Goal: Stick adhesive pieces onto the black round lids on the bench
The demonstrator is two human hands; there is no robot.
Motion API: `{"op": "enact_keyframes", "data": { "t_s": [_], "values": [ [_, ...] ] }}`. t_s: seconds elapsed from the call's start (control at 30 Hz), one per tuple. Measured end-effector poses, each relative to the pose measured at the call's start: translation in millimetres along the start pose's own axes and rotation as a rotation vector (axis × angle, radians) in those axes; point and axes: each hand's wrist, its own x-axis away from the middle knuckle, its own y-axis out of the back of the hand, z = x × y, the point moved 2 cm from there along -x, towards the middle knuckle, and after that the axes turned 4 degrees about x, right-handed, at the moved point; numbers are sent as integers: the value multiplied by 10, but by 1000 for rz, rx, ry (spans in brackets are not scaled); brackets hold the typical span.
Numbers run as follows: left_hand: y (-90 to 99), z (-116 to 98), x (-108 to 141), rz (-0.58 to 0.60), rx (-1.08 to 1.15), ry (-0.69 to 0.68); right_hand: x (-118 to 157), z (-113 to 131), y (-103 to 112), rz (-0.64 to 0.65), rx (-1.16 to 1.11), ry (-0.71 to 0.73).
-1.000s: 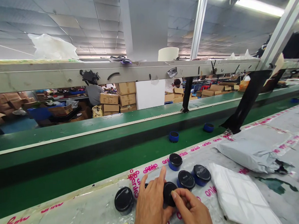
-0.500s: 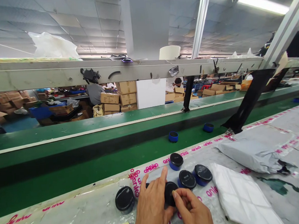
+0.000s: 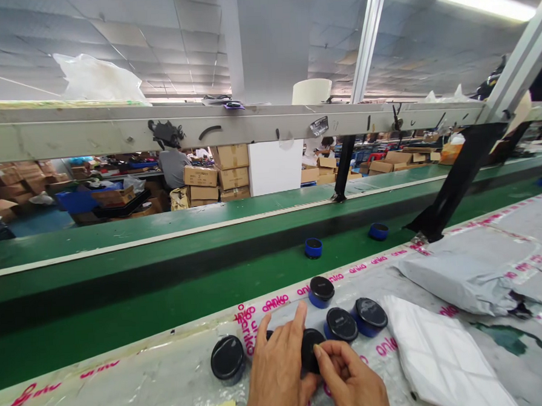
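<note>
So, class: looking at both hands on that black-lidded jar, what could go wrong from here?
1. Three capped jars stand close beside the right hand; an elbow shift might topple them.
2. The held jar sits on wrinkled plastic sheeting, so it may slide under the left hand.

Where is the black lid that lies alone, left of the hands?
In the head view the lone black lid lies at the lower centre on the plastic-covered table, just left of the left hand, beside the pink printed tape.
</note>
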Motion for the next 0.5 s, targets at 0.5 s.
{"op": "enact_keyframes", "data": {
  "t_s": [0.5],
  "values": [
    [2,13,3,-1,2,-21,0,104,72,-55,26,-76]
  ]
}}
